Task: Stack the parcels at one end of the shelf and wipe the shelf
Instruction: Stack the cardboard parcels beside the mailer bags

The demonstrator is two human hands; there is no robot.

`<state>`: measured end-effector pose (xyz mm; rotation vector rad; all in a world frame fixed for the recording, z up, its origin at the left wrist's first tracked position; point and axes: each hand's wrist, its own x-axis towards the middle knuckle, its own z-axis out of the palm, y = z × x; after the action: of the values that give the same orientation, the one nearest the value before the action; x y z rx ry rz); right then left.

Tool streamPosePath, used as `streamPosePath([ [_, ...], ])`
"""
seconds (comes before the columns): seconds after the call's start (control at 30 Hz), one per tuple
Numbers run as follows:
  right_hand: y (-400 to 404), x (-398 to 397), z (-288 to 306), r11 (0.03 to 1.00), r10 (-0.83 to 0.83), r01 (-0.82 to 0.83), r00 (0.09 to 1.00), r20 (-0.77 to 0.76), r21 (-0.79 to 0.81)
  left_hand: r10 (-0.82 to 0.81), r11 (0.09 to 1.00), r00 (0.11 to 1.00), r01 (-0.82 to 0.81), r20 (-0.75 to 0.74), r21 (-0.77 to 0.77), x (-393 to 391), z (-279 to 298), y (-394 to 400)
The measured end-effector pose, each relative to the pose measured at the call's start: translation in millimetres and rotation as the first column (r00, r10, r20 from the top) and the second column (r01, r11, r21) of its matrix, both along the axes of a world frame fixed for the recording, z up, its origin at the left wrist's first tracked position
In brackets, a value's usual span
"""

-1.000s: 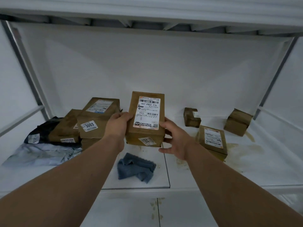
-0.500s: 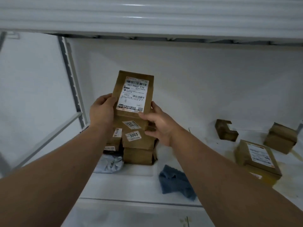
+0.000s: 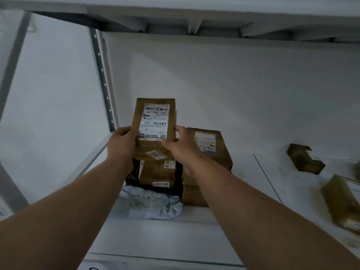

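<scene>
A brown labelled parcel is held between my left hand on its left side and my right hand on its right side. It sits over the top of a stack of cardboard boxes at the left end of the white shelf. Whether it rests on the stack or hovers just above it I cannot tell. A second pile of boxes stands right beside the stack. A grey mailer bag and a black bag lie under and in front of the stack.
To the right on the shelf lie a small notched cardboard piece and a labelled box near stains. A perforated metal upright and a rail stand at the left end. The upper shelf's underside hangs close above.
Both hands carried the labelled parcel from mid-shelf to the left end and lowered it over the stack. My view swung left, and the blue cloth is out of sight now.
</scene>
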<state>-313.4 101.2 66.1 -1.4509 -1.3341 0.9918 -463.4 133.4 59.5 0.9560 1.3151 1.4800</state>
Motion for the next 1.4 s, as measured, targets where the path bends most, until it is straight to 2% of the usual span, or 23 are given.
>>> streamPosePath([
  [0.17, 25, -13, -8, 0.994, -0.060, 0.073, 0.985, 0.162, -0.075, -0.120, 0.989, 0.991, 0.115, -0.053, -0.095, -7, -19, 35],
  [0.33, 44, -16, -11, 0.986, -0.085, 0.116, 0.966, 0.243, -0.116, -0.177, 0.982, 0.974, 0.165, -0.144, -0.088, -3, -32, 57],
  [0.43, 48, -18, -11, 0.985, -0.028, 0.085, 0.936, 0.350, -0.148, -0.229, 0.972, 0.937, 0.204, -0.263, -0.120, 1, -42, 67],
  [0.5, 51, -20, -14, 0.972, 0.066, 0.034, 0.908, 0.415, -0.231, -0.296, 0.952, 0.891, 0.248, -0.344, -0.178, 3, -50, 70],
  [0.57, 52, -20, -16, 0.953, 0.133, 0.008, 0.889, 0.439, -0.304, -0.333, 0.940, 0.860, 0.270, -0.388, -0.208, 5, -57, 72],
  [0.63, 53, -18, -17, 0.948, 0.133, 0.014, 0.890, 0.436, -0.318, -0.297, 0.953, 0.862, 0.237, -0.412, -0.190, 5, -59, 73],
  [0.8, 56, -18, -17, 0.959, 0.096, 0.036, 0.892, 0.441, -0.281, -0.225, 0.972, 0.869, 0.168, -0.440, -0.166, 7, -57, 75],
  [0.93, 55, -21, -14, 0.982, 0.049, 0.024, 0.924, 0.379, -0.186, -0.208, 0.976, 0.872, 0.156, -0.444, -0.151, 9, -49, 73],
  [1.27, 33, -12, 0, 0.998, -0.020, 0.008, 0.980, 0.196, 0.062, -0.012, 0.999, 0.854, 0.034, -0.521, 0.034, 37, -16, 51],
  [1.4, 14, 14, 7, 0.992, -0.056, 0.029, 0.973, 0.223, 0.125, -0.010, 0.992, 0.866, 0.073, -0.500, 0.106, 68, -4, 35],
])
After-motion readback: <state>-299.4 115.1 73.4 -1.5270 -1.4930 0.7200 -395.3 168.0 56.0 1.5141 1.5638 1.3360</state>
